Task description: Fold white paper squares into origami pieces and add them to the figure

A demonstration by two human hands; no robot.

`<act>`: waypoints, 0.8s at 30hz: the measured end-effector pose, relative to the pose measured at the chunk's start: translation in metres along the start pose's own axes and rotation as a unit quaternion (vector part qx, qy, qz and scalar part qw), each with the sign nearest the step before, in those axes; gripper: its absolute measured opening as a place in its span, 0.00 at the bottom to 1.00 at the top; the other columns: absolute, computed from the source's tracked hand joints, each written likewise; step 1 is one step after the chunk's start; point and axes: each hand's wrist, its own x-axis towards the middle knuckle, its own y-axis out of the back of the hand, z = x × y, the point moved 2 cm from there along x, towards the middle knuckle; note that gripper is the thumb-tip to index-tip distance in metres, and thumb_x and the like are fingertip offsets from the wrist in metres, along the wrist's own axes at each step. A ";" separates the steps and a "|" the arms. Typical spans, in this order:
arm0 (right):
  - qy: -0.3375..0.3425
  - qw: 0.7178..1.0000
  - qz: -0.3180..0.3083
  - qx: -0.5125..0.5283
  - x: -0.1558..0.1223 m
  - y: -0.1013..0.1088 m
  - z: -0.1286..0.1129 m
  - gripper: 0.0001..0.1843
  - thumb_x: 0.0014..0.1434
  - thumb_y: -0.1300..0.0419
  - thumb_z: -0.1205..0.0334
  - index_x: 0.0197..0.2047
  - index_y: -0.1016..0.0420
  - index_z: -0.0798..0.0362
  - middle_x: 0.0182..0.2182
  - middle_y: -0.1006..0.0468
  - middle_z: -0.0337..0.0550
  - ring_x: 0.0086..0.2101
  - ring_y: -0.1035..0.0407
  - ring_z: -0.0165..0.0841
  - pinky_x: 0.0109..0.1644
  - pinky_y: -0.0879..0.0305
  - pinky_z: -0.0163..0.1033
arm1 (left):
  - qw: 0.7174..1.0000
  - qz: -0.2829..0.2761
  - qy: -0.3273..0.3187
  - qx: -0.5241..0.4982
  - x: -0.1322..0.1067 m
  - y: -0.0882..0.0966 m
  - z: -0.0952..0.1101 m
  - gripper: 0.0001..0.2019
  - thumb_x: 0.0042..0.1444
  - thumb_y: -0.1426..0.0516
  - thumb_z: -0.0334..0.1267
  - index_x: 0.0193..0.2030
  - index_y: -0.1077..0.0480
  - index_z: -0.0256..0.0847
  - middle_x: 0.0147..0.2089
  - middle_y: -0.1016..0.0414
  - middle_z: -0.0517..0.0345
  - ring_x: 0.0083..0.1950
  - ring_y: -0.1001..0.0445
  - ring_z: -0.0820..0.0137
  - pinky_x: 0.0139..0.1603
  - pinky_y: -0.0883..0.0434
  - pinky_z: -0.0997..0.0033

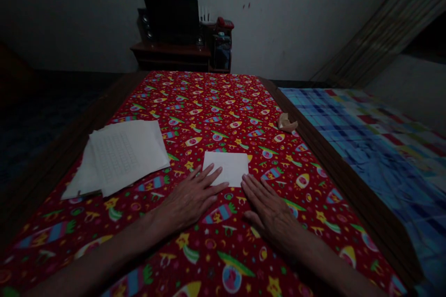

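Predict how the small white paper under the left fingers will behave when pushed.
The small white paper looks thin, so it is probably light. Lying flat, it would likely slide rather than roll, though the left hand, fingers resting on it, may hold it back.

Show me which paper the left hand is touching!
The small white sheet lying by itself: the left hand has its fingers on it. The larger sheets lie apart, piled off to the left.

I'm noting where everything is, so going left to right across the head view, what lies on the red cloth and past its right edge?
Loose stack of papers, small white sheet, crumpled brown scrap, blue checked cloth.
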 end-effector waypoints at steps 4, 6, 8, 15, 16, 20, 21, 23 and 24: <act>-0.015 1.000 0.016 -0.002 0.002 0.000 -0.001 0.28 0.65 0.52 0.57 0.65 0.46 0.60 0.63 0.43 0.51 0.63 0.51 0.39 0.64 0.47 0.51 | 0.999 0.008 0.016 0.029 -0.024 0.004 -0.016 0.20 0.66 0.56 0.41 0.65 0.47 0.56 0.69 0.49 0.62 0.68 0.49 0.63 0.66 0.51 0.53; -0.024 0.999 0.030 0.000 0.005 -0.001 -0.001 0.25 0.65 0.52 0.58 0.63 0.42 0.60 0.61 0.39 0.52 0.61 0.47 0.39 0.63 0.46 0.51 | 0.999 0.010 0.022 0.036 -0.034 0.006 -0.022 0.20 0.66 0.56 0.41 0.64 0.45 0.55 0.68 0.47 0.62 0.68 0.48 0.63 0.66 0.51 0.51; -0.028 0.998 0.050 -0.002 0.010 -0.001 -0.002 0.21 0.65 0.51 0.60 0.59 0.37 0.59 0.58 0.34 0.53 0.59 0.42 0.40 0.62 0.46 0.53 | 0.999 0.017 0.032 0.035 -0.038 0.009 -0.025 0.19 0.65 0.54 0.41 0.62 0.42 0.55 0.67 0.44 0.61 0.67 0.46 0.61 0.65 0.47 0.50; 0.037 0.998 0.020 -0.044 0.051 0.006 -0.017 0.11 0.62 0.48 0.70 0.47 0.31 0.56 0.44 0.25 0.51 0.47 0.32 0.39 0.61 0.49 0.57 | 0.997 0.056 -0.008 -0.045 -0.009 0.020 -0.016 0.16 0.64 0.52 0.35 0.56 0.34 0.39 0.59 0.33 0.50 0.62 0.38 0.64 0.62 0.37 0.58; 0.049 0.998 0.011 -0.045 0.057 0.007 -0.020 0.11 0.62 0.48 0.71 0.48 0.32 0.56 0.44 0.25 0.51 0.47 0.33 0.39 0.59 0.45 0.54 | 0.997 0.054 -0.016 -0.058 -0.003 0.020 -0.015 0.16 0.63 0.52 0.35 0.56 0.35 0.38 0.58 0.32 0.49 0.61 0.37 0.64 0.61 0.36 0.59; 0.058 0.997 -0.015 -0.056 0.066 0.008 -0.026 0.13 0.59 0.46 0.70 0.49 0.33 0.58 0.48 0.27 0.53 0.50 0.36 0.41 0.52 0.37 0.46 | 0.995 0.053 -0.029 -0.085 0.011 0.018 -0.017 0.17 0.62 0.50 0.37 0.57 0.36 0.38 0.58 0.32 0.48 0.60 0.36 0.64 0.61 0.35 0.60; 0.054 0.996 -0.018 -0.065 0.065 0.008 -0.025 0.14 0.59 0.45 0.70 0.49 0.33 0.58 0.48 0.28 0.54 0.50 0.36 0.41 0.51 0.36 0.45 | 0.995 0.052 -0.031 -0.083 0.012 0.017 -0.018 0.17 0.62 0.49 0.37 0.57 0.36 0.38 0.58 0.32 0.48 0.59 0.36 0.64 0.61 0.35 0.60; 0.038 0.996 -0.019 -0.083 0.063 0.009 -0.022 0.13 0.59 0.46 0.72 0.48 0.32 0.59 0.48 0.27 0.54 0.50 0.35 0.41 0.49 0.35 0.44 | 0.995 0.050 -0.034 -0.077 0.012 0.016 -0.020 0.17 0.62 0.49 0.37 0.56 0.35 0.39 0.58 0.32 0.48 0.59 0.35 0.63 0.60 0.35 0.59; 0.029 0.995 -0.015 -0.090 0.061 0.009 -0.019 0.12 0.59 0.47 0.73 0.47 0.31 0.59 0.48 0.27 0.55 0.49 0.34 0.41 0.48 0.34 0.43 | 0.995 0.049 -0.035 -0.074 0.011 0.016 -0.020 0.16 0.62 0.49 0.37 0.56 0.35 0.39 0.58 0.33 0.49 0.59 0.35 0.63 0.60 0.35 0.60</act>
